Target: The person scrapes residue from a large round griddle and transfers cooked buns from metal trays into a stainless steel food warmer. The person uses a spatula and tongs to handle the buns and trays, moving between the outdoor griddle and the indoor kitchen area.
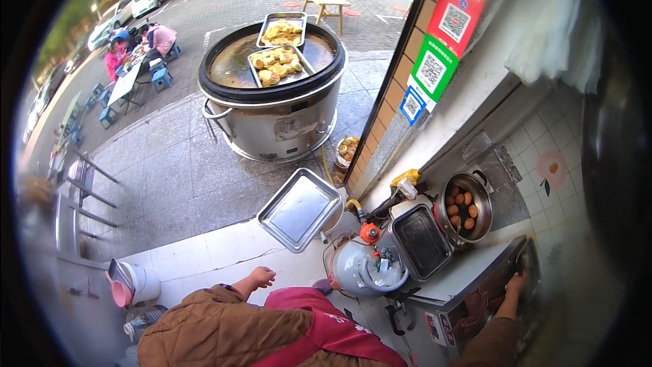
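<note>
My left hand (263, 277) hangs over the tiled floor with its fingers loosely curled and nothing seen in it. At the lower right, my right hand (517, 282) reaches to a dark rounded rim (530, 265) beside the metal counter; whether it grips this is not clear. Close to that hand lies a dark red cloth (471, 311). Brown eggs sit in a steel pot (484, 214) above the counter, next to a black rectangular tray (422, 242). An empty metal tray (300, 209) rests ahead of me, partly over a round container.
A large round griddle stove (285, 127) bears two trays of browned food (279, 63). A gas cylinder (351, 267) stands by the counter. At left are a white bucket (146, 281) and pink dipper (120, 293). People (159, 38) sit at a table outside.
</note>
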`<action>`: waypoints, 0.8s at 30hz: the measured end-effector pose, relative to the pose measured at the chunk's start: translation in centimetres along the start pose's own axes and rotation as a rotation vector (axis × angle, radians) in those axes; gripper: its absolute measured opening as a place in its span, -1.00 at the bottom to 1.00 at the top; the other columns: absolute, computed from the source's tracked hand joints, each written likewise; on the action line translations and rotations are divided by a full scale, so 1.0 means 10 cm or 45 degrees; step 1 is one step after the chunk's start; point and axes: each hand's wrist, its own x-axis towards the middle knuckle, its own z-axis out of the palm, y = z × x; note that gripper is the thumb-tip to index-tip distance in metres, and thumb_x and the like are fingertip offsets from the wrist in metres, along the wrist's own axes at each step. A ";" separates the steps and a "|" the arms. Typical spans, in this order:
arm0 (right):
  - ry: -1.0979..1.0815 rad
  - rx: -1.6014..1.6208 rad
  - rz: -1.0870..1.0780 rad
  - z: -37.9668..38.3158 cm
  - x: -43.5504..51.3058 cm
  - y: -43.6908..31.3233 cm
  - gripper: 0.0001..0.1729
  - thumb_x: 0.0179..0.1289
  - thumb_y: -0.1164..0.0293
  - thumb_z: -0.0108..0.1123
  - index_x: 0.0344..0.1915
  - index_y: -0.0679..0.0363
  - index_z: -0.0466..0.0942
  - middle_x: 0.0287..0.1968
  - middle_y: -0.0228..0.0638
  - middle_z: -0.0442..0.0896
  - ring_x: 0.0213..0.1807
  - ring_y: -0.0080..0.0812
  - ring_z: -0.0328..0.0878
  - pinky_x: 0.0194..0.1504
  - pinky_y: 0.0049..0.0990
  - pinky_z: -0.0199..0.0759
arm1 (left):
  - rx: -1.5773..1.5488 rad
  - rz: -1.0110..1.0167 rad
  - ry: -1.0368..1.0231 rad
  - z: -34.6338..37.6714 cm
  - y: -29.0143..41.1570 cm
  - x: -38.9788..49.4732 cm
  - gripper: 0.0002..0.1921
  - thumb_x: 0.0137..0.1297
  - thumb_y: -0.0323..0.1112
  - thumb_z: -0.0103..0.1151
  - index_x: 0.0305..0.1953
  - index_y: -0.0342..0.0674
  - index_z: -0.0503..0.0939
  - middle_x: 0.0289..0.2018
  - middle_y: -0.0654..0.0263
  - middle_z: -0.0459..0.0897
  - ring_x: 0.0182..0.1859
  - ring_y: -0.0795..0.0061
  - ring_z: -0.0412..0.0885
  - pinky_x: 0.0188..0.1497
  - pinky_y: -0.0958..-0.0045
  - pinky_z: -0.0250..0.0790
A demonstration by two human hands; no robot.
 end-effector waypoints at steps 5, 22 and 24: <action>-0.049 -0.861 -0.532 -0.23 -0.06 -0.18 -0.61 0.32 0.36 0.14 0.09 0.30 0.49 0.12 0.01 0.54 0.05 0.01 0.55 0.03 -0.11 0.47 | -0.158 -0.065 0.037 0.25 -0.45 -0.41 -0.61 0.35 -0.13 0.06 0.06 -0.27 0.52 -0.06 0.16 0.65 -0.15 0.30 0.67 -0.18 0.32 0.54; -0.770 0.406 -1.859 0.18 -3.56 -1.74 -0.78 0.15 0.40 0.27 -0.21 0.25 0.62 -0.09 -0.15 0.61 -0.03 -0.11 0.55 0.04 -0.28 0.41 | -0.695 -0.004 -0.205 0.76 -0.37 -1.25 -0.34 0.37 0.18 -0.04 0.23 -0.27 0.41 0.26 0.17 0.41 0.24 0.19 0.39 0.25 0.16 0.28; -0.611 0.435 -1.710 0.15 -3.51 -1.56 -0.77 0.15 0.39 0.28 -0.19 0.25 0.62 -0.07 -0.14 0.61 0.00 -0.09 0.54 0.07 -0.28 0.39 | -0.600 0.020 -0.085 0.68 -0.56 -1.18 -0.43 0.37 0.08 0.01 0.21 -0.25 0.44 0.24 0.19 0.44 0.18 0.16 0.44 0.18 0.11 0.34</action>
